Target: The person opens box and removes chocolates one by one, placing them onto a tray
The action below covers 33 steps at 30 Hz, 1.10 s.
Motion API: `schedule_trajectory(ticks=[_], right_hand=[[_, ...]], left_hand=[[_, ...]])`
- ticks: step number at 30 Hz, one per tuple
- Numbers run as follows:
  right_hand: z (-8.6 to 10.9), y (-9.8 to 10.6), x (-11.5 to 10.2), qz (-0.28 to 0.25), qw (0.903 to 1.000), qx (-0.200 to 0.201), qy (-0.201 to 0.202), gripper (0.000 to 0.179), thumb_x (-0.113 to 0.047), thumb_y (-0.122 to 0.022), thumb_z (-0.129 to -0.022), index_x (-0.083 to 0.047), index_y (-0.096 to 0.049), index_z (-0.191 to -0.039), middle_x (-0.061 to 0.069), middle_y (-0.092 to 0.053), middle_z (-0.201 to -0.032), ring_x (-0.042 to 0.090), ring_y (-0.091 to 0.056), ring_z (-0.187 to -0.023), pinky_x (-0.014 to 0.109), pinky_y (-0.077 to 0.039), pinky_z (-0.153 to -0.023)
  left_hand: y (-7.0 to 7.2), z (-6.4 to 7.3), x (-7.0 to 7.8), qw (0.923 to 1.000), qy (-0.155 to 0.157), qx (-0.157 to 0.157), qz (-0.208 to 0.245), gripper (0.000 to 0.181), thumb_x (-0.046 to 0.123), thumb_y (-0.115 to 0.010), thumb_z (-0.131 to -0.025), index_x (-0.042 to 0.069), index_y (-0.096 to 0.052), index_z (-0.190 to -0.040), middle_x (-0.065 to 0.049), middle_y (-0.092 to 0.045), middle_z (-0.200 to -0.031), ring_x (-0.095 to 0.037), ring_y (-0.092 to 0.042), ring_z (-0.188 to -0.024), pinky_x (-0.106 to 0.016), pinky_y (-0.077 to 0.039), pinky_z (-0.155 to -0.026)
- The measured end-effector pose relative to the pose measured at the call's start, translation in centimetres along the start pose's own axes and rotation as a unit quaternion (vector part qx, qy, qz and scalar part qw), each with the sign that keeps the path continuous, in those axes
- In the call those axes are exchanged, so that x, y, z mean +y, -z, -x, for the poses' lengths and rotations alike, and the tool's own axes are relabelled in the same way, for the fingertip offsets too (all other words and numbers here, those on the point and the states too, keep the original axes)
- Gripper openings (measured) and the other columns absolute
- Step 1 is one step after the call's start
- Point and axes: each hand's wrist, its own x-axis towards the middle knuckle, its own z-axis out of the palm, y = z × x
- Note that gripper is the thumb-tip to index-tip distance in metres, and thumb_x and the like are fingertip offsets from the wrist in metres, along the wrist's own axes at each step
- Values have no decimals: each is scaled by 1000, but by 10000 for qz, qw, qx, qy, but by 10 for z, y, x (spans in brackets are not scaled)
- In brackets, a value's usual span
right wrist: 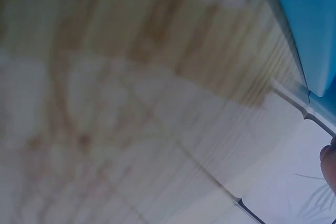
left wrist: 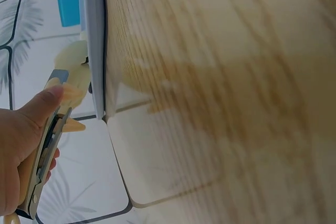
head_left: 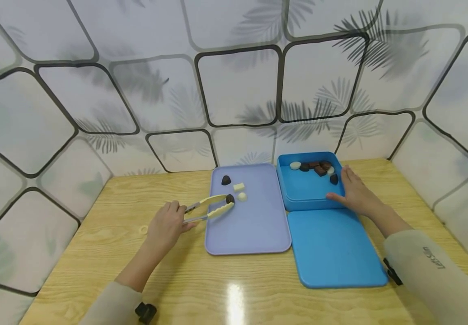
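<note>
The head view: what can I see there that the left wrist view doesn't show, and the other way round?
Only the head view: the right hand at the blue box, and the dark and pale pieces inside it. Only the left wrist view: the rear end of the tongs. Both: the left hand holding the tongs, the lavender tray, wooden table and patterned wall.

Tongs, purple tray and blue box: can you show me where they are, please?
Tongs (head_left: 219,211): head view, on the yellow end of the nearer arm.
Purple tray (head_left: 250,225): head view, on its bare flat middle.
Blue box (head_left: 307,187): head view, on the bare floor inside.
</note>
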Motion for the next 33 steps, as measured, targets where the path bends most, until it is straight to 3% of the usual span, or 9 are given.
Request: schedule_trajectory(ticks=[8, 16, 19, 26, 33], right_hand=[[0, 1, -1, -7, 10000, -9, -4, 107, -56, -53, -90, 13, 9, -144, 34, 10, -151, 51, 4, -139, 60, -4, -111], [2, 7, -2, -6, 10000, -6, -32, 107, -55, -54, -90, 12, 10, -144, 33, 12, -151, 52, 4, -138, 62, -5, -111], [1, 8, -2, -20, 10000, -28, -9, 107, -55, -54, -90, 13, 9, -144, 34, 11, -151, 52, 4, -138, 62, -5, -111], [-2, 4, -2, -27, 10000, -52, 10, 106, -55, -53, -91, 13, 9, -144, 33, 12, -151, 52, 4, -138, 61, -3, -111], [0, 2, -2, 14, 9999, -89, -58, 107, -56, -53, -90, 13, 10, -143, 33, 13, -150, 52, 5, -138, 61, -4, -111]], left_hand=[[-5, -8, -1, 9998, 67, -211, 13, 53, 50, -79, -64, -1, -65, -76, -6, -49, -67, -17, -46, -57, -24, -42, -49], [-2, -14, 2, 9992, 168, -333, 162, 65, 54, -77, -62, -4, -66, -87, -10, -51, -73, -21, -50, -62, -28, -46, -53], [-3, -13, 0, 9995, 175, -192, 198, 74, 57, -80, -57, -7, -65, -91, -13, -53, -75, -24, -52, -65, -31, -48, -56], [-7, -11, -2, 9958, 203, 485, 749, 85, 56, -85, -49, -11, -62, -94, -18, -55, -79, -30, -53, -68, -37, -50, -59], [-5, -23, 0, 9939, 176, 533, 949, 86, 57, -83, -53, -12, -61, -98, -19, -54, -81, -30, -53, -68, -39, -50, -61]])
